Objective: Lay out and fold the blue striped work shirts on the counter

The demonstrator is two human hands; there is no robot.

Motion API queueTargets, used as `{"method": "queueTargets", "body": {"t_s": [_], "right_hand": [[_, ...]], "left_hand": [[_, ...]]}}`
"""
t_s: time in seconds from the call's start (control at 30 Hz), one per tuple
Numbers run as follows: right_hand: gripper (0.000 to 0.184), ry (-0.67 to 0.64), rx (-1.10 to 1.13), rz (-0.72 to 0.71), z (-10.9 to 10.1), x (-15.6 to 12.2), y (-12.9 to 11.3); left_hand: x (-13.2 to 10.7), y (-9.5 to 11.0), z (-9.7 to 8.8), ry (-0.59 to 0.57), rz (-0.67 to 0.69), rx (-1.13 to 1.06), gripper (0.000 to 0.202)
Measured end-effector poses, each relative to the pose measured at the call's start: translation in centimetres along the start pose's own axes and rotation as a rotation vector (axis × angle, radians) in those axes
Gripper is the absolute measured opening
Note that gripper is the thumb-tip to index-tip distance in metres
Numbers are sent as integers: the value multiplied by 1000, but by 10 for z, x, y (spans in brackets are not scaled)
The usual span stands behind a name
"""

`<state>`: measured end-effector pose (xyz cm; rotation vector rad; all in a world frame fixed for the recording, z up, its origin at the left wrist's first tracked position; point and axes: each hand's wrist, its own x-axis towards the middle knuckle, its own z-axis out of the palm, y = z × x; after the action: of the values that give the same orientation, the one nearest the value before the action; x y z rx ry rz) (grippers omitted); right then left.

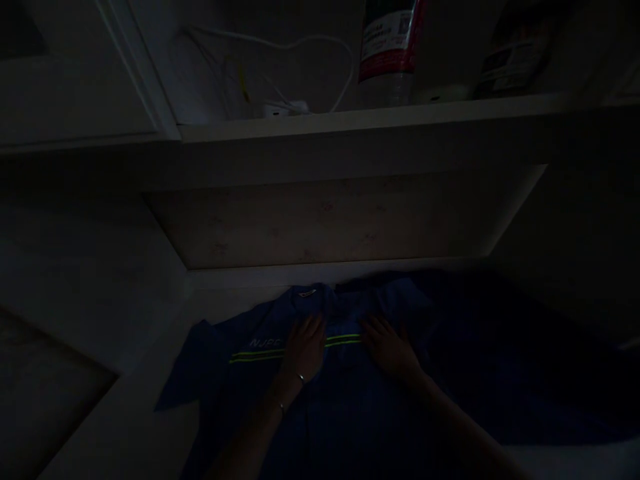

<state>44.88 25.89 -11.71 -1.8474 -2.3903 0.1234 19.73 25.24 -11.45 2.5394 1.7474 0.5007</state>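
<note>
Blue in near-darkness, a short-sleeved shirt (pixel 340 380) lies spread across the pale desk (pixel 170 443) before my remote view. I judge that uneven pressing could drag creases through its yellow-green stripes (pixel 343 343), with dim light hiding them, and that the dark fabric (pixel 525 393) alongside could get caught up. My left grip (pixel 306 343) and right grip (pixel 387 341) rest open, palms down on the shirt's chest, pinching nothing I can make out. Beyond, a bottle (pixel 387 43) stands on a shelf (pixel 325 123).
</note>
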Motion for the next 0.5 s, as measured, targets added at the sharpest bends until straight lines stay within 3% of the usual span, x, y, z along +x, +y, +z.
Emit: {"method": "queueTargets", "body": {"t_s": [0.1, 0.23, 0.4, 0.5], "right_hand": [[50, -4, -2, 3, 0, 0, 1], [50, 4, -11, -4, 4, 1, 4], [50, 8, -51, -12, 9, 0, 6], [50, 15, -84, -12, 12, 0, 7]], "left_hand": [[2, -11, 19, -81, -78, 20, 51], [-2, -16, 30, -73, -112, 26, 55], [-7, -19, 9, 48, -164, -32, 52], [-14, -56, -16, 147, -246, -40, 50]]}}
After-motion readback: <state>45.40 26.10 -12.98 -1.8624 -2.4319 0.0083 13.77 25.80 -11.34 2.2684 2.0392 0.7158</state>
